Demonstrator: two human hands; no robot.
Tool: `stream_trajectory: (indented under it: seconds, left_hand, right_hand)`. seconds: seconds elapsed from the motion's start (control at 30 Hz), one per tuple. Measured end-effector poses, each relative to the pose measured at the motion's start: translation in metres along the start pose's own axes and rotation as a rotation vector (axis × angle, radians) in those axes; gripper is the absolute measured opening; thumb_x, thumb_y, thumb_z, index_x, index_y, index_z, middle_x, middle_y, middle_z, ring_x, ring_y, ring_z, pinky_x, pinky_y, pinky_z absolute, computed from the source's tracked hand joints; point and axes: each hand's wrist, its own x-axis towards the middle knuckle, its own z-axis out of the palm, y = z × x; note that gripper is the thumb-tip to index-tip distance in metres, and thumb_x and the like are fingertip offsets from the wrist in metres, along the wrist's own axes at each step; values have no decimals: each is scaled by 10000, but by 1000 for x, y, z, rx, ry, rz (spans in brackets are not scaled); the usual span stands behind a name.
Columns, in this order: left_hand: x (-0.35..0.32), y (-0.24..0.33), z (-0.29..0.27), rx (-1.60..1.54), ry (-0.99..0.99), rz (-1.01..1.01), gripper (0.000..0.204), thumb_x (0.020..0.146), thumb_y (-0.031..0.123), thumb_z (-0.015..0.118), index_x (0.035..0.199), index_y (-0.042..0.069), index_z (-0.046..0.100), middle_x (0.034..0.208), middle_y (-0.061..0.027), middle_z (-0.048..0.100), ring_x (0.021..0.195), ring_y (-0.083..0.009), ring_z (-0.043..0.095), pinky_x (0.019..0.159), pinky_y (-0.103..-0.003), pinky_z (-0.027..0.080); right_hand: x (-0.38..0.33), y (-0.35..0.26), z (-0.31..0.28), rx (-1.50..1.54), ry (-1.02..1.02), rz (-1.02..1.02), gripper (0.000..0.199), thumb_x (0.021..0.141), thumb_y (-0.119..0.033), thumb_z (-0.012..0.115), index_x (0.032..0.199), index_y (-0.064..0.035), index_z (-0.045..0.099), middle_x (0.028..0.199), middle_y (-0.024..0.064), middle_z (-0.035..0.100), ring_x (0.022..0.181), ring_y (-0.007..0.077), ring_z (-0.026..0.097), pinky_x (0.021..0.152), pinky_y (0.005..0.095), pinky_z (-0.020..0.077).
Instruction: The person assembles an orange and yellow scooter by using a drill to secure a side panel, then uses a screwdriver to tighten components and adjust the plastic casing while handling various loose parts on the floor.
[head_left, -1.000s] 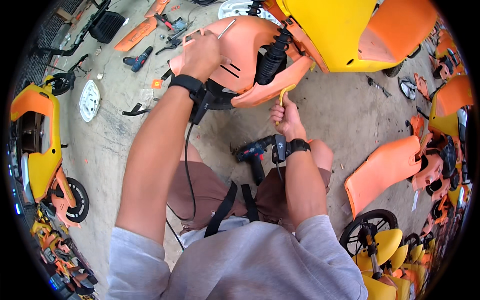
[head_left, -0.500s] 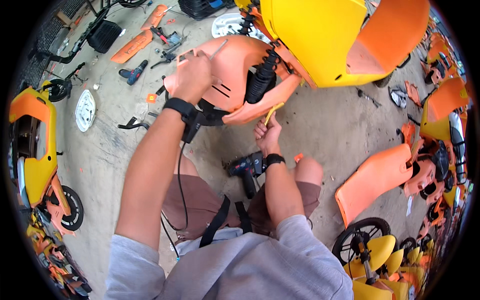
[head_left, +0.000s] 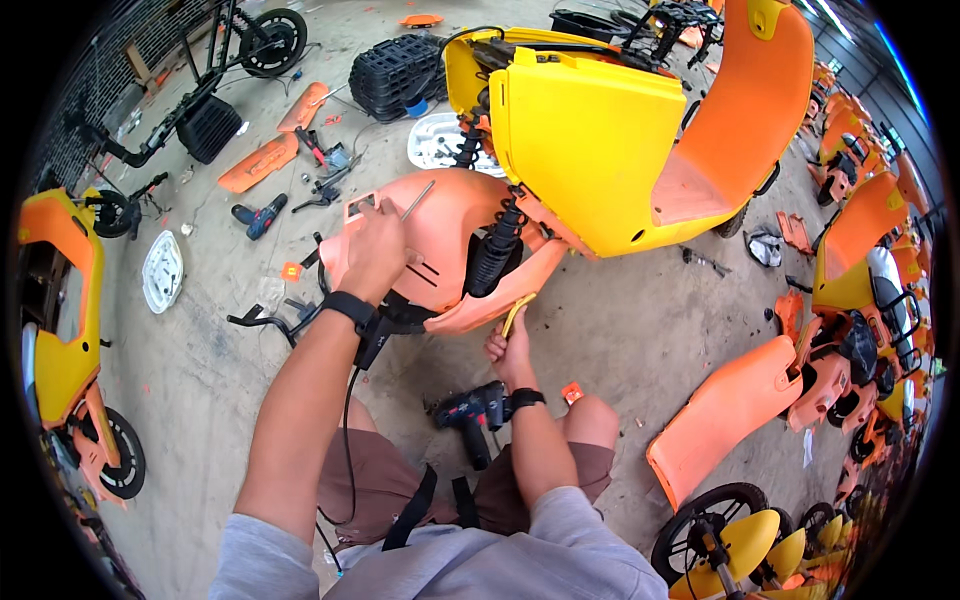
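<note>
Left of the yellow body (head_left: pixel 590 150), the cover (head_left: pixel 445 232) lies under the left hand (head_left: pixel 378 248), apparently curled around a rod (head_left: pixel 417 201); the right hand (head_left: pixel 511 352) pinches a yellow tool (head_left: pixel 517 312) by its near edge. Hard leverage could crack it; a slipping rod, scratch it.

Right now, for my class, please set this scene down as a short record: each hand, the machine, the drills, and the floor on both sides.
Left hand: on the orange cover, a metal rod beside its fingers
Right hand: gripping a yellow piece near the cover's lower edge
Machine: yellow body, black spring at the cover's opening
Drills: near drill before the person, far drill leftward
Floor left: white tray
Floor right: large orange panel
</note>
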Motion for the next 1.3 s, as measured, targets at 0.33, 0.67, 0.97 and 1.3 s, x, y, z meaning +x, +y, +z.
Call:
stream_trajectory:
  seconds: [0.33, 0.67, 0.97, 1.3]
  left_hand:
    - [-5, -7, 1, -15, 87, 75, 794, 544, 239, 919, 1131, -57, 475, 1202, -316, 508, 939, -416, 645, 781, -416, 558]
    - [-4, -10, 4, 76, 33, 43, 928, 576, 287, 917, 1255, -91, 410, 1291, -397, 417, 946, -400, 669, 766, -377, 578]
    - [1, 2, -1, 24, 43, 47, 921, 563, 266, 923, 1250, -77, 414, 1293, -364, 412, 971, -441, 640, 804, -395, 564]
    - [-12, -8, -5, 5, 20, 46, 1028, 578, 274, 903, 1359, -99, 348, 1340, -425, 363, 1000, -444, 637, 807, -410, 558]
  right_hand:
    - [-11, -15, 3, -81, 73, 119, 625, 901, -719, 418, 727, -119, 444, 502, -63, 255, 388, 83, 241, 393, 241, 199]
    - [1, -12, -12, -447, 134, -113, 663, 922, -703, 388, 643, -105, 448, 458, -42, 297, 350, 89, 264, 360, 252, 206]
    - [33, 15, -11, -368, 419, -451, 669, 991, -579, 332, 613, -52, 495, 483, 32, 432, 374, 167, 405, 394, 320, 315]
    - [70, 23, -46, -796, 445, -1003, 586, 1022, -317, 331, 624, 53, 550, 491, 77, 514, 452, 226, 523, 479, 382, 387]
